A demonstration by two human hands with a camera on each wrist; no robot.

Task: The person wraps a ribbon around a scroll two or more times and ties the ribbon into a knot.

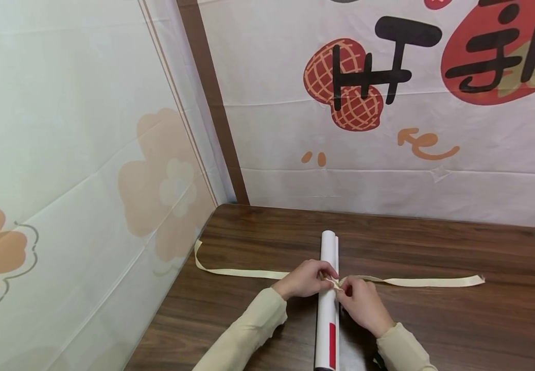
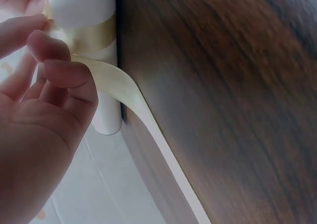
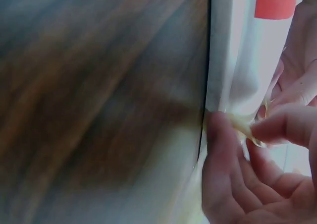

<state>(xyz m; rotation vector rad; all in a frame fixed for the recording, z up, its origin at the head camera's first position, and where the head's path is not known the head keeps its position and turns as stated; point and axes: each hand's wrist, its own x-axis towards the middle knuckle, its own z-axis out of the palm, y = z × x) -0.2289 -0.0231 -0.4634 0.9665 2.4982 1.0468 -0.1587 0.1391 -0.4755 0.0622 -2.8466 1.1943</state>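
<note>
A cream ribbon [image 1: 248, 272] passes round the middle of a rolled white paper scroll [image 1: 326, 314], which lies lengthwise on the table. My left hand [image 1: 305, 279] is over the roll and pinches the ribbon near its crossing. From the right side, my right hand [image 1: 363, 303] pinches the ribbon close to the left fingertips. In the left wrist view a ribbon band [image 2: 96, 37] wraps the roll, and a tail curves down past the left hand [image 2: 47, 115]. The right wrist view shows a twisted bit of ribbon [image 3: 241, 126] at the right hand's [image 3: 257, 177] fingertips.
The dark wood table [image 1: 434, 247] carries both ribbon tails, one stretching left to the table edge, the other right. A red patch [image 1: 332, 344] marks the roll's near end. Printed cloth walls [image 1: 267, 129] stand behind and to the left. A small dark object [image 1: 378, 360] lies partly under the right sleeve.
</note>
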